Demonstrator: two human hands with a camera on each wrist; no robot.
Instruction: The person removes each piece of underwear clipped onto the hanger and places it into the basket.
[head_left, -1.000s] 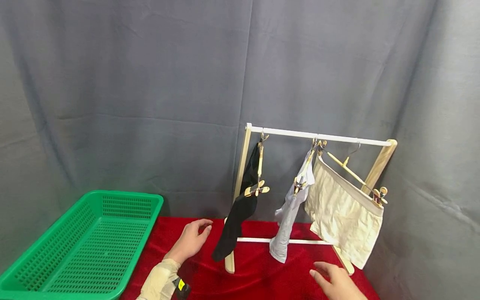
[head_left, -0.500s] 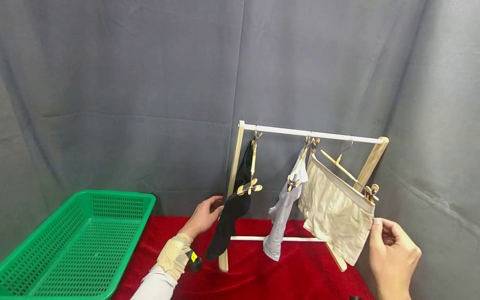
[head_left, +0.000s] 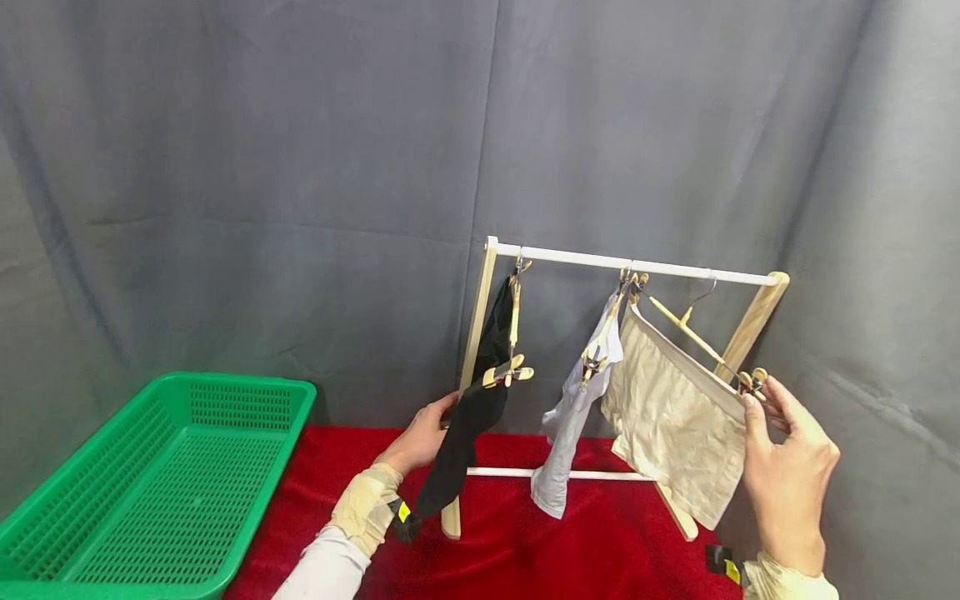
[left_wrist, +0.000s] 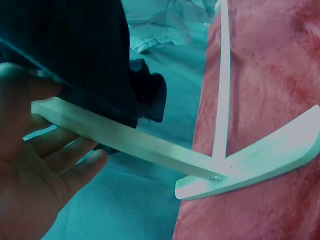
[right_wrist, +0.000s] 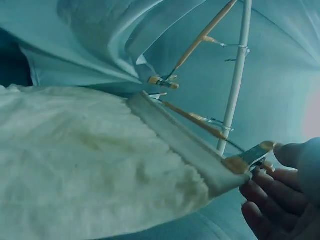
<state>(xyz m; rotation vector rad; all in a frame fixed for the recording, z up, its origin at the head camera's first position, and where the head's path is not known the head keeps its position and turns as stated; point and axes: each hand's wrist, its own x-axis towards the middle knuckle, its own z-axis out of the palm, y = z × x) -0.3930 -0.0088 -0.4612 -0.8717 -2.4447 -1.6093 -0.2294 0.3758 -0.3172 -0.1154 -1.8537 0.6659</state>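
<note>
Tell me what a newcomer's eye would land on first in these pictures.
First, the small wooden drying rack with a white top rail on the red velvety cloth, hung with a black sock, a white sock and cream shorts. The right hand pinches the wooden hanger clip at the shorts' corner; the left hand grips the rack's left post. A bright green plastic basket sits far left.

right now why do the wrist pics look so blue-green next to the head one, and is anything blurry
Head view: even light, natural colour, sharp on the rack and green basket. Left wrist view: strong teal cast, the left hand close and soft-edged. Right wrist view: same cast, the cream shorts near and somewhat soft, the right hand dim at the frame edge.
</note>
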